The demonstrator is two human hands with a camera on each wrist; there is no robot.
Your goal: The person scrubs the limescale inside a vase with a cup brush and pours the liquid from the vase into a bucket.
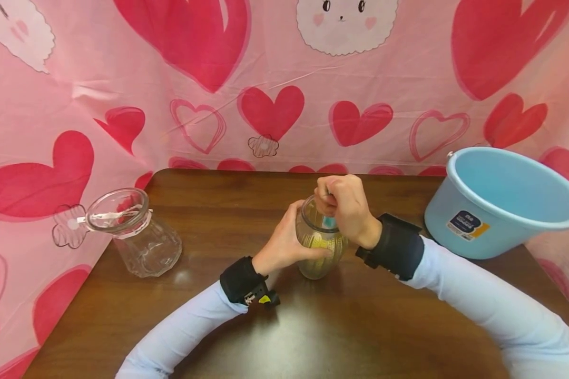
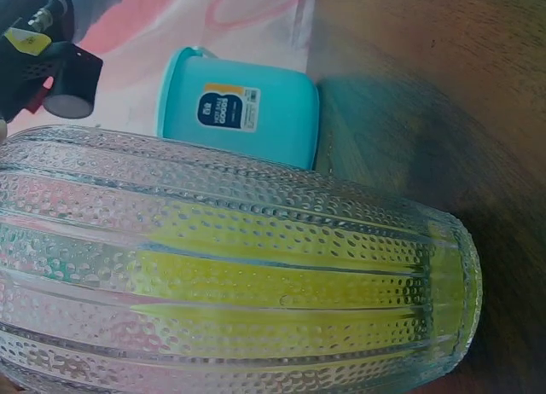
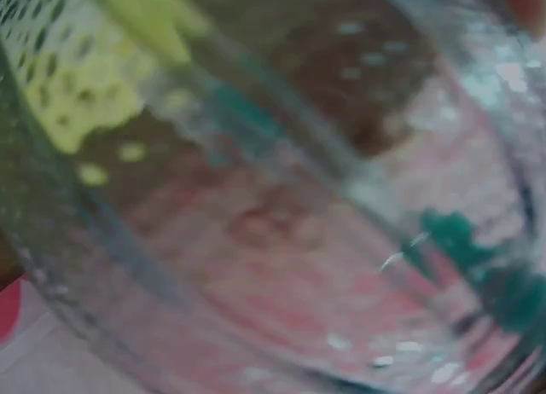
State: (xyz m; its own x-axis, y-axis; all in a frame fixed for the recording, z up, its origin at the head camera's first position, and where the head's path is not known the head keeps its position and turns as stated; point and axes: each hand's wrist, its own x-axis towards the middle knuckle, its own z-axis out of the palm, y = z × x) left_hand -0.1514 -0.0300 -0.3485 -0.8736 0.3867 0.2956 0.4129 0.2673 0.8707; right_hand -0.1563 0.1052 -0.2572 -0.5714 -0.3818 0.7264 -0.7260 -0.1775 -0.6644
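Note:
A clear ribbed glass vase stands tilted over the table, its mouth pointing up. My left hand grips its near-left side, with the thumb across the front. Above the rim, my right hand is curled in a fist around the handle of a cleaning brush with a teal part. The brush's yellow sponge head sits inside the vase. In the left wrist view, yellow shows through the dimpled glass near the base. Blurred yellow and teal show through the glass in the right wrist view.
A second clear glass jar, with a white tie at its neck, stands at the left of the brown wooden table. At the right is a light blue bucket with a label. A pink heart-patterned cloth hangs behind.

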